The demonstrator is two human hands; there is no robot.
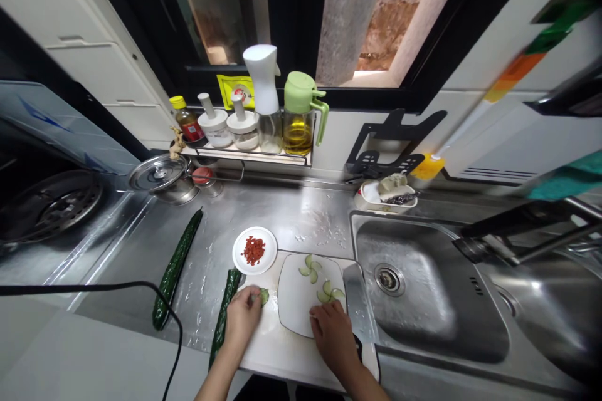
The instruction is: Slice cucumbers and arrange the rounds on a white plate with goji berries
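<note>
A white square plate (296, 313) rests on a white cutting board (268, 351). Thin pale-green cucumber slices lie on it in two fanned groups, one near the far edge (310, 268) and one at the right (329, 292). My right hand (335, 333) is over the plate's near right part, fingers curled down beside the closer group; what its fingertips hold is hidden. Left of the plate, my left hand (243, 315) is closed around cucumber slices (263, 296) that peek out past its fingers. A cut cucumber (224, 313) lies along the board's left edge.
A small white dish (238, 250) holds red berries. Further left is a whole cucumber (177, 269). A cleaver (360, 304) lies at the board's right edge, by the sink (423, 301). Condiment bottles, including an oil bottle (298, 128), stand on a rack behind. A black cable (160, 291) hangs left.
</note>
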